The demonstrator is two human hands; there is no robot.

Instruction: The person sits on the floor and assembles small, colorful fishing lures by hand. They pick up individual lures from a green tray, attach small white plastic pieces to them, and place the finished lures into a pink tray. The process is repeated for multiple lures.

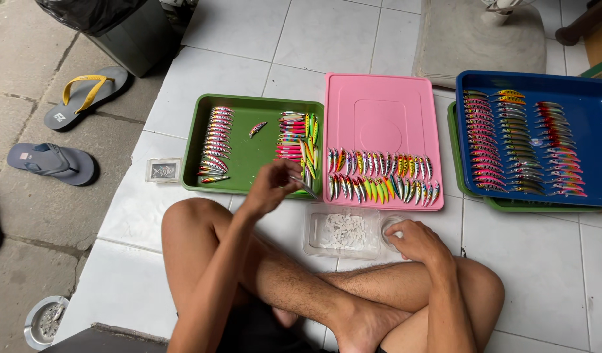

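I sit cross-legged on a white tiled floor. My left hand (273, 185) hovers over the near edge of a green tray (248, 147) and pinches a small fishing lure (303, 186). The tray holds rows of colourful lures at its left and right sides and one loose lure (258, 129) in the middle. My right hand (412, 240) rests on a small round clear container (390, 227). Between my hands lies a clear plastic box (341, 231) of small white parts. A pink tray (381, 127) carries two rows of bright lures.
A blue tray (588, 137) with several rows of lures sits at the right on another green tray. A small clear case (163, 170) lies left of the green tray. Two sandals (85, 97) lie on the pavement at left. A grey mat (477, 39) is behind.
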